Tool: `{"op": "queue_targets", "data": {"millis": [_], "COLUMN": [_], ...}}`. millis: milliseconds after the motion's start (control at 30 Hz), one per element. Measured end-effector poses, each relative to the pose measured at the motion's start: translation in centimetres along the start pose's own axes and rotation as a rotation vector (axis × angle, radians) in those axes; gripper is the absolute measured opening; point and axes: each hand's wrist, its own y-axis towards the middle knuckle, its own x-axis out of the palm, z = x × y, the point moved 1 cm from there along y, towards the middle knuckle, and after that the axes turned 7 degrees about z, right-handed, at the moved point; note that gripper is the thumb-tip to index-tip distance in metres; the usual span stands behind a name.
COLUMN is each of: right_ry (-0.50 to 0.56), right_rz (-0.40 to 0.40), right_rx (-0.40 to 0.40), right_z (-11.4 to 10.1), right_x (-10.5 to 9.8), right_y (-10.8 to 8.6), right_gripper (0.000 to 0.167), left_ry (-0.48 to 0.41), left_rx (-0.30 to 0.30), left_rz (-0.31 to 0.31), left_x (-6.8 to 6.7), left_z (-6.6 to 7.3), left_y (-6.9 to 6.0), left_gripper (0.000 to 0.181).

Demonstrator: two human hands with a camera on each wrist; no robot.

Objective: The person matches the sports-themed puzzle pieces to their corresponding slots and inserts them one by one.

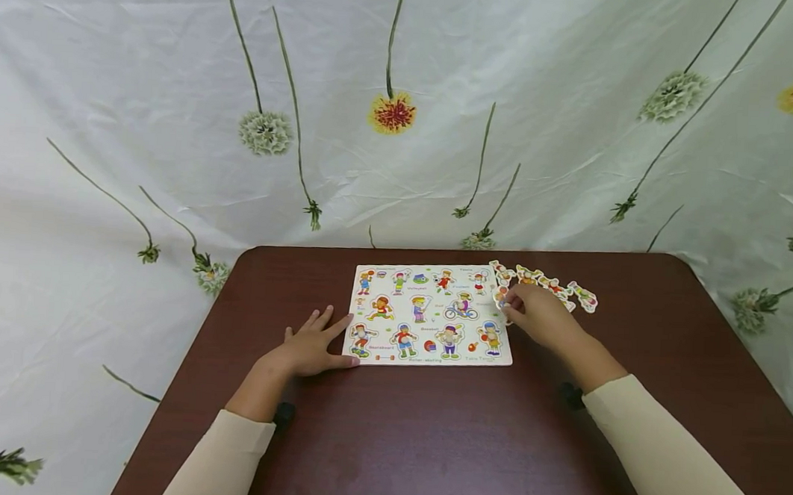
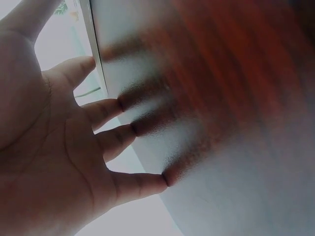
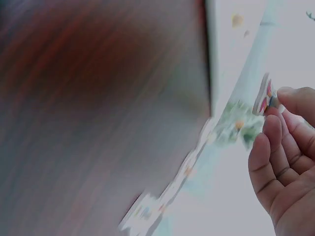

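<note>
Wooden-brown ran all round the puzzle board (image 1: 403, 300), and we had it lying flat on the dark tabletop (image 1: 427, 428), its sports figures facing up! Over at the board's left edge we saw the left hand (image 1: 309, 350), fingers spread wide and gripping nothing, thumb at the near left corner, index finger at the edge, the other fingertips down on the wood beyond it.

Now across to the board's right edge, and there was the action: we watched the right hand (image 1: 539, 312) pinch a small puzzle piece (image 3: 265, 96) between thumb and fingertips. The right wrist view gave us that piece tipped up on edge, a flash of pink and yellow on its face, though which athlete it showed we couldn't tell.

Just off the board's far right corner we spotted the loose pieces (image 1: 553, 288), bunched together and partly covered by that same hand. On the board itself we picked out a cyclist (image 1: 461, 307) right of centre, a roller skater (image 1: 404, 341) along the near side and a skateboarder (image 1: 361, 340) by the near left corner; printed or slotted in, we couldn't say. Behind the board hung a pale flower-patterned cloth (image 1: 386, 180).
</note>
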Motion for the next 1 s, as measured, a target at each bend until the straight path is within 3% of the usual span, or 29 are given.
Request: {"op": "queue_targets", "data": {"millis": [500,833,1000], "right_ry": [0.045,0.088,0.048], "right_rz": [-0.060,-0.014,-0.016], "right_rx": [-0.040,-0.058,-0.098], "right_z": [-9.2,-12.6,-14.1], "right_x": [5.2,8.5,9.9], "right_y": [5.6,9.1,11.1], "right_gripper": [0.015,0.016,0.017], "left_ry": [-0.002,-0.003,0.001], "left_rx": [-0.007,-0.007,-0.002], "left_rz": [-0.003,-0.009,-0.002], "left_x": [-0.1,0.0,0.0], "left_z": [0.0,0.3,0.2], "left_y": [-0.1,0.1,0.2], "left_gripper": [0.096,0.094,0.094]}}
